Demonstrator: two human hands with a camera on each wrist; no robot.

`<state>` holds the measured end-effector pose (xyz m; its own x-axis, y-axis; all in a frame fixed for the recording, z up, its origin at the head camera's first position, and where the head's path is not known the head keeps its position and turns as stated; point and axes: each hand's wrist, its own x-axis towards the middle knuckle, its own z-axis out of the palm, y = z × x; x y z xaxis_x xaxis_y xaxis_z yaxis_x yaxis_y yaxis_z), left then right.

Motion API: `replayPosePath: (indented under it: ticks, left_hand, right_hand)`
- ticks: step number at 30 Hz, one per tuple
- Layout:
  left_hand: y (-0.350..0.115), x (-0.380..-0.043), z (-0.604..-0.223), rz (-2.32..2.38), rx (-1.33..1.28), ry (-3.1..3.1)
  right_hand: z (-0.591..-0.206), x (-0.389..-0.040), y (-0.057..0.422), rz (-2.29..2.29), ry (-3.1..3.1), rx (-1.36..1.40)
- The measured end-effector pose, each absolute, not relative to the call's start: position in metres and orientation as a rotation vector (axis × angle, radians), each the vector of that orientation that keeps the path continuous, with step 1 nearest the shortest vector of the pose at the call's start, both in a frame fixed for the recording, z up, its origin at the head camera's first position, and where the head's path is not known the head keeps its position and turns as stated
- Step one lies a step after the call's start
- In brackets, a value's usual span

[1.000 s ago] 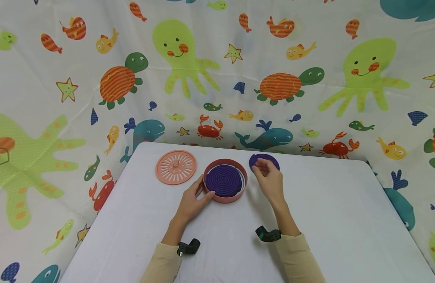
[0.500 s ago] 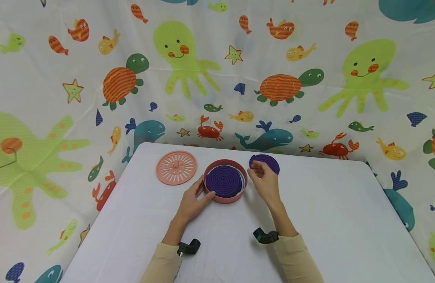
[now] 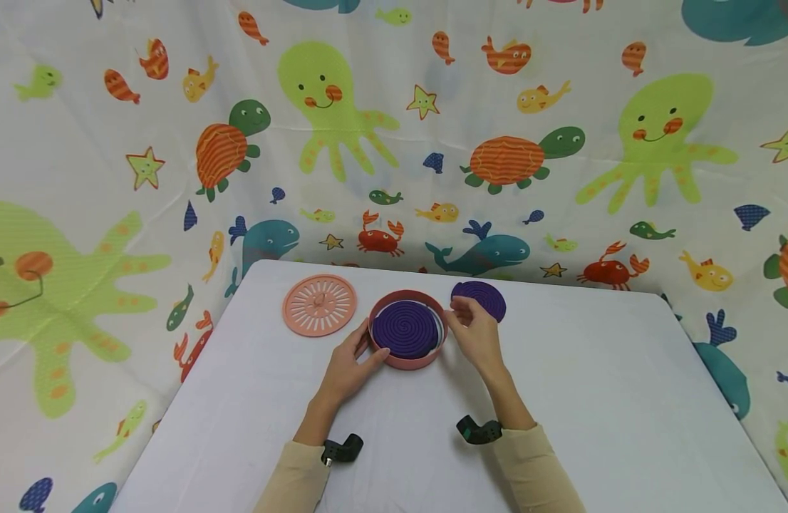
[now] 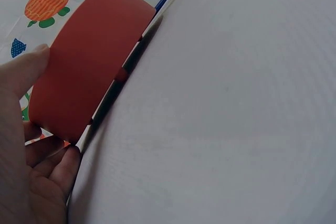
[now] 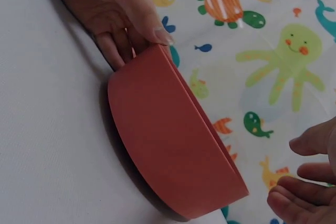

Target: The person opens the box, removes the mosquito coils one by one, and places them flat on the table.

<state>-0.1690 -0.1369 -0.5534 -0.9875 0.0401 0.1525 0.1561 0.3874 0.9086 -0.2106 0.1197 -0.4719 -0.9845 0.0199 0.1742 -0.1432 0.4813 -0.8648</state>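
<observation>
A round coral-pink mosquito coil box (image 3: pixel 408 363) stands uncovered on the white table, with a dark purple mosquito coil (image 3: pixel 405 329) lying inside it. My left hand (image 3: pixel 348 365) grips the box's left side, thumb at the rim and fingers round the wall, as the left wrist view also shows. Close to the right rim is my right hand (image 3: pixel 479 340), its fingers loosely bent; in the right wrist view the same hand (image 5: pixel 307 182) is apart from the box and holds nothing. Behind it lies a second purple coil (image 3: pixel 486 299), partly hidden by the fingers.
The slotted pink lid (image 3: pixel 319 305) lies flat to the left of the box, a small knob at its centre. The white table (image 3: pixel 625 399) ends at a cloth backdrop (image 3: pixel 394 142) printed with sea animals.
My right hand has moved left, away from the second coil and toward the box's right rim. The left hand keeps its grip on the box. The head view has shifted slightly.
</observation>
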Motion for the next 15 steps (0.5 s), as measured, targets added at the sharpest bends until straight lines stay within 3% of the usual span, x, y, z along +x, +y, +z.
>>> replayPosePath:
  ticks: [15]
  left_hand:
    - [-0.1373, -0.1686, -0.5531, -1.691, -0.183, -2.515]
  right_hand:
    - [-0.4767, -0.2131, 0.1161, 1.514, -2.570, 0.144]
